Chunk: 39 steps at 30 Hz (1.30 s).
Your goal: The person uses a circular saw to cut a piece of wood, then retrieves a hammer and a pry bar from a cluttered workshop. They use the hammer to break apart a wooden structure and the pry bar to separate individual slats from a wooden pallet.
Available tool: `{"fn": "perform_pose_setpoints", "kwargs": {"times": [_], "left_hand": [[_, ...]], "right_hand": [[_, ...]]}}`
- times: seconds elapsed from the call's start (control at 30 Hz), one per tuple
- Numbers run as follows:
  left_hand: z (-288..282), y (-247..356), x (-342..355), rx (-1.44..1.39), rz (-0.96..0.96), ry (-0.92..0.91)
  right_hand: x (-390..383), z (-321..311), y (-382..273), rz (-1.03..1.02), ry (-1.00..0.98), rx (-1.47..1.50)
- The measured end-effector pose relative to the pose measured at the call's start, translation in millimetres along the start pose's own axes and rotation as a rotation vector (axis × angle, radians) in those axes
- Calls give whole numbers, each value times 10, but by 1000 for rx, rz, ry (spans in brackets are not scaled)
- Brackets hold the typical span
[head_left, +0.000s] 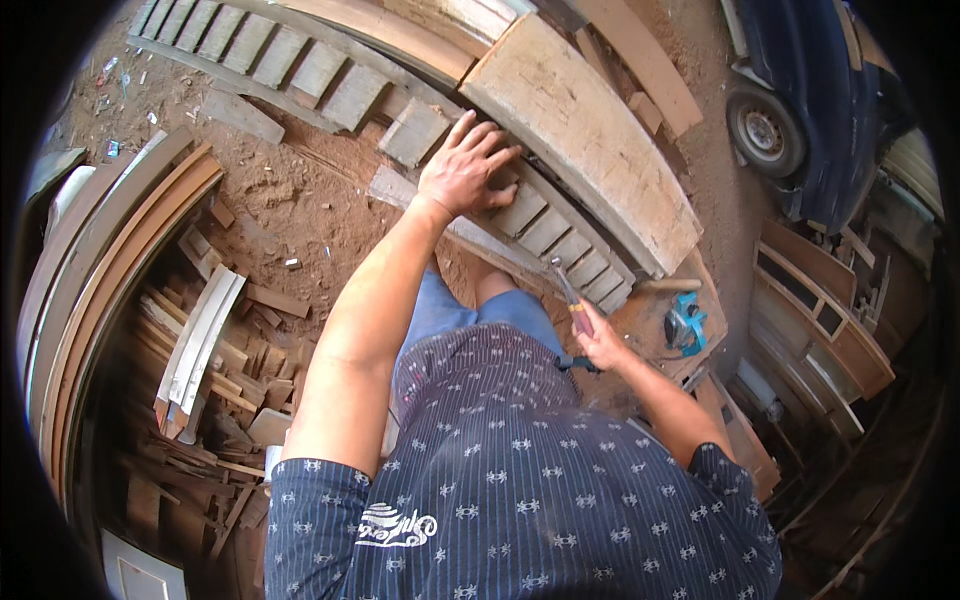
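A long louvred wooden frame (545, 232) with a row of grey, weathered slats runs diagonally in front of me. My left hand (468, 168) lies on it with fingers spread, touching the wood around a loose-looking slat (414, 131); whatever is under the palm is hidden. Lower on the right, my right hand (603, 345) is wrapped round the reddish handle of a slim metal-shafted tool (574, 300). Its shaft points up toward the slats, and its tip is too small to make out.
A thick pale timber block (590, 140) lies along the frame's far side. At right sit a power tool with blue parts (685, 325) and a dark blue vehicle (820, 110). Stacked boards (120, 290) and wood scraps (265, 375) fill the left, over dirt ground (285, 205).
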<state>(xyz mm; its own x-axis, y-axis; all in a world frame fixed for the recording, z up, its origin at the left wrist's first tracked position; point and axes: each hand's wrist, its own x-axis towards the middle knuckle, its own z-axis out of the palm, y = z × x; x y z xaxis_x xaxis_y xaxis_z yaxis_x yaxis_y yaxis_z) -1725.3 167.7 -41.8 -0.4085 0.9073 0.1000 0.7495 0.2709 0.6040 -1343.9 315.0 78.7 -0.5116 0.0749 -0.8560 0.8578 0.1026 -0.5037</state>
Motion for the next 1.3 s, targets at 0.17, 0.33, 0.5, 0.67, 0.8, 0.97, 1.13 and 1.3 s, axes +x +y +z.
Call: {"fn": "perform_pose_setpoints", "kwargs": {"times": [0.17, 0.33, 0.5, 0.67, 0.8, 0.97, 1.13, 1.3], "left_hand": [[-15, 54, 36, 81, -20, -14], [-6, 80, 91, 96, -3, 7], [-14, 84, 40, 85, -13, 58], [-5, 89, 27, 113, -7, 37], [11, 255, -28, 71, -11, 196], [80, 1409, -541, -748, -678, 40], [246, 1869, -956, -1379, -918, 190], [102, 1883, -1233, -1027, -844, 320]], "right_hand": [[45, -112, -903, 581, -21, 106], [309, -74, -1538, 806, -61, 673], [-93, -306, -51, 47, -27, -313], [-612, 19, 134, 221, 10, -62], [-556, 111, -324, -111, 224, -376], [-414, -87, -571, -344, 417, -524], [-339, -164, -691, -482, 342, -697], [-318, -66, -594, -616, 191, -495]]}}
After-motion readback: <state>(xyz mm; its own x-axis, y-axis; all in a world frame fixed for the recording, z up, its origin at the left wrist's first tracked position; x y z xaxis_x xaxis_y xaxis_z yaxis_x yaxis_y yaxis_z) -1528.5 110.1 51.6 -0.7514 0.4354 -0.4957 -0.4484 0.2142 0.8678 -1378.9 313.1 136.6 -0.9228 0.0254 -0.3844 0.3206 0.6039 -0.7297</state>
